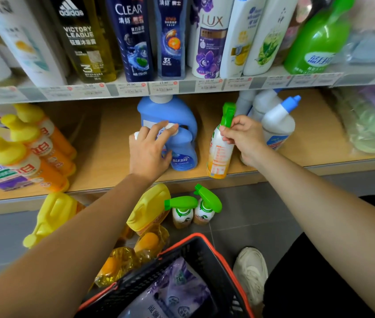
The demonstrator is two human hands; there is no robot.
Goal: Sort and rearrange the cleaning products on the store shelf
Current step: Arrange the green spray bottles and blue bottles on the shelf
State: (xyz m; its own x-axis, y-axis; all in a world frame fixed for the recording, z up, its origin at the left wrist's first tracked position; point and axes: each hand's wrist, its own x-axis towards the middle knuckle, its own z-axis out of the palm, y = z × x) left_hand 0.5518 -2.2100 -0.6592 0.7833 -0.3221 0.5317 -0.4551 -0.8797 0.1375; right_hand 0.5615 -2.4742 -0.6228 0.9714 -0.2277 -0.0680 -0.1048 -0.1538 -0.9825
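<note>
One wide-angle head-worn view, and it's looking forward and down from right up close: the lower shelf (pixel 104 157) runs across mid-frame, the upper shelf edge (pixel 182 87) bows across the top third, and the floor (pixel 262 214) and basket (pixel 182 258) fill the bottom.

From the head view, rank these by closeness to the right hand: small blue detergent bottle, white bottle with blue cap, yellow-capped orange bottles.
1. White bottle with blue cap, just right of the right hand.
2. Small blue detergent bottle, to its left.
3. Yellow-capped orange bottles, far left of shelf.
</note>
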